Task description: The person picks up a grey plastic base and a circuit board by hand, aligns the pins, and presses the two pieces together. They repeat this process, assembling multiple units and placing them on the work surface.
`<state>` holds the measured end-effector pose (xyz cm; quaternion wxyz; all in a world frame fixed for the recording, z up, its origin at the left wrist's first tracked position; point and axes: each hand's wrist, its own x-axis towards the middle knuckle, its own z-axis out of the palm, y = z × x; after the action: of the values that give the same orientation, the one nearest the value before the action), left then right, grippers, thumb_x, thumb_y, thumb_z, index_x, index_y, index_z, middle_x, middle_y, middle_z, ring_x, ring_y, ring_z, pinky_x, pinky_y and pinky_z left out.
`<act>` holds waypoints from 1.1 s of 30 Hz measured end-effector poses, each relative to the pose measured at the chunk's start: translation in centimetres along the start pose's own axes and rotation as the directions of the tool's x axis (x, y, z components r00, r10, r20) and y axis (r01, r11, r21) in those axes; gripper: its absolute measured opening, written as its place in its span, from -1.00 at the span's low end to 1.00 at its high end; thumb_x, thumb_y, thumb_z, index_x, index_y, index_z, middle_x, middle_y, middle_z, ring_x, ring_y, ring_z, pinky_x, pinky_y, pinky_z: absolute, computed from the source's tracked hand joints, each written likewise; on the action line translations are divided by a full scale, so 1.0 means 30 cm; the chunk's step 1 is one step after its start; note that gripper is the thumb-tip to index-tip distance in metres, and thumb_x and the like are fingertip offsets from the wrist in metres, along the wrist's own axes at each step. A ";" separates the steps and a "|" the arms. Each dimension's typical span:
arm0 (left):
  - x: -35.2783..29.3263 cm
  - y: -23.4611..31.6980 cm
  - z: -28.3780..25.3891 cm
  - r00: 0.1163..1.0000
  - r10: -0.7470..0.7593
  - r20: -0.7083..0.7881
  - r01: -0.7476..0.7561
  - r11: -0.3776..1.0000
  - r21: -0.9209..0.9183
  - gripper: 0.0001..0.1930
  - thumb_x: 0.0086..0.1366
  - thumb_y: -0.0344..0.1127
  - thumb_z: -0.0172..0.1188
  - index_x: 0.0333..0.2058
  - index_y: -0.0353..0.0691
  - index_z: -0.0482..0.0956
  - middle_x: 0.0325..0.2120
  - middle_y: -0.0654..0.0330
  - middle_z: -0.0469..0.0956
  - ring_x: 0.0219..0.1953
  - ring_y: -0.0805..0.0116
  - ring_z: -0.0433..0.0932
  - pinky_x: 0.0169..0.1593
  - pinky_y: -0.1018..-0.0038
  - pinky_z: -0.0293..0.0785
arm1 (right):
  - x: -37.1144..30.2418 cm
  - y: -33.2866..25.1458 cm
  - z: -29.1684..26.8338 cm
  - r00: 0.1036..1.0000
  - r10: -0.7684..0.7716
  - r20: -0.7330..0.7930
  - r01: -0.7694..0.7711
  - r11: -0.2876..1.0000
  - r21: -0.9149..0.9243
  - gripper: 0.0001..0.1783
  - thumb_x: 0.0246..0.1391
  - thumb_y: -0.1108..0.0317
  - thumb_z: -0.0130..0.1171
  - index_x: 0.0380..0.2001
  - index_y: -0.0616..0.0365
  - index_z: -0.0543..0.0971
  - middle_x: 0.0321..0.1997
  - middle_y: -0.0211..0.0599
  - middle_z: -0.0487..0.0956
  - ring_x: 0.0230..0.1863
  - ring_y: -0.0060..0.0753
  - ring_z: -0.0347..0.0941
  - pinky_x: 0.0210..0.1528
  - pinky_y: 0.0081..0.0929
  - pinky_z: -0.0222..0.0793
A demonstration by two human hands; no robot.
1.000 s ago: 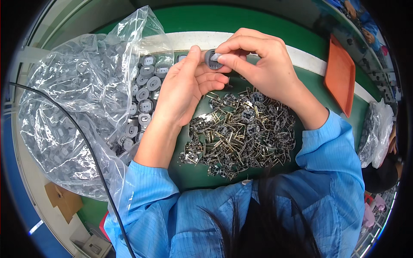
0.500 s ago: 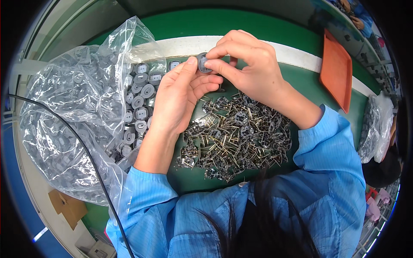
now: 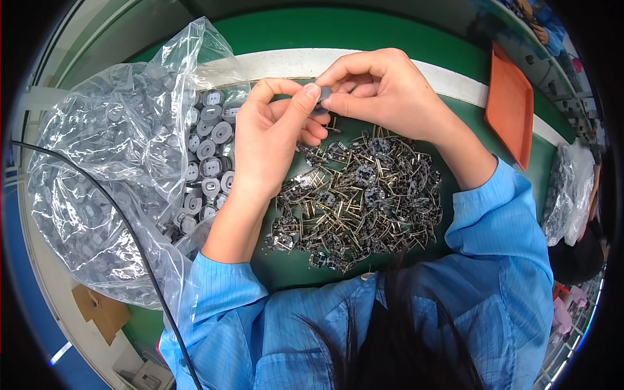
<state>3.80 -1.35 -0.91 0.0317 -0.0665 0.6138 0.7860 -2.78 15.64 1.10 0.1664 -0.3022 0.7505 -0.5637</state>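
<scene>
Between the fingertips of both hands is a small round grey plastic housing [image 3: 323, 95], partly hidden by the fingers. My left hand [image 3: 278, 130] pinches it from the left with thumb and forefinger, its other fingers curled below. From the right, my right hand [image 3: 383, 91] grips it between thumb and fingertips. Just under the hands lies a heap of small dark circuit boards with metal pins [image 3: 364, 195]. A pin-like metal part [image 3: 334, 126] shows beneath the held housing; I cannot tell whether it is joined to it. Beside my left wrist, similar grey housings [image 3: 211, 168] spill from a clear plastic bag [image 3: 110, 162].
A black cable [image 3: 123, 214] runs across the bag. An orange tray [image 3: 509, 107] leans at the far right of the green table [image 3: 292, 273], near another clear bag [image 3: 567, 192]. A white strip [image 3: 286, 63] crosses behind the hands. Another person's hand [image 3: 539, 34] shows at upper right.
The hands have shifted slightly right with the housing, which has turned and is now more covered by the fingers. My left thumb has come up over its edge.
</scene>
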 end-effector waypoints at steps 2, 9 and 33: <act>0.003 -0.002 -0.003 0.999 0.031 0.029 -0.033 0.998 0.063 -0.80 0.31 -0.28 0.16 -0.34 -0.31 0.43 -0.57 0.16 0.56 -0.59 0.56 0.49 -0.51 0.67 0.39 | 0.000 -0.003 0.002 1.000 0.032 0.001 -0.032 0.999 0.034 -0.83 -0.05 0.44 0.26 -0.33 0.24 0.62 -0.45 -0.38 0.61 -0.38 -0.64 0.53 -0.29 -0.64 0.50; -0.012 0.005 -0.008 0.986 0.167 0.012 -0.167 0.973 0.162 -0.81 0.35 -0.27 0.09 -0.27 -0.31 0.43 -0.55 0.17 0.56 -0.58 0.58 0.47 -0.49 0.68 0.38 | 0.003 -0.032 0.030 0.993 0.079 -0.084 -0.074 0.996 0.051 -0.85 -0.02 0.47 0.26 -0.38 0.35 0.58 -0.43 -0.26 0.62 -0.42 -0.57 0.57 -0.31 -0.65 0.53; 0.016 0.001 -0.026 0.713 0.633 0.303 -0.682 0.526 0.508 -0.61 -0.08 -0.55 0.38 -0.19 -0.19 0.58 -0.41 0.23 0.51 -0.46 0.44 0.45 -0.38 0.57 0.43 | -0.001 -0.014 0.002 0.999 0.043 0.018 -0.047 0.937 0.347 -0.77 -0.09 0.52 0.27 -0.28 0.27 0.55 -0.34 -0.39 0.57 -0.34 -0.66 0.48 -0.20 -0.71 0.40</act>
<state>3.38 -2.11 -1.13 -0.2233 0.2146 0.8017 0.5112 -2.61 15.54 1.47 0.2339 -0.2539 0.6451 -0.6817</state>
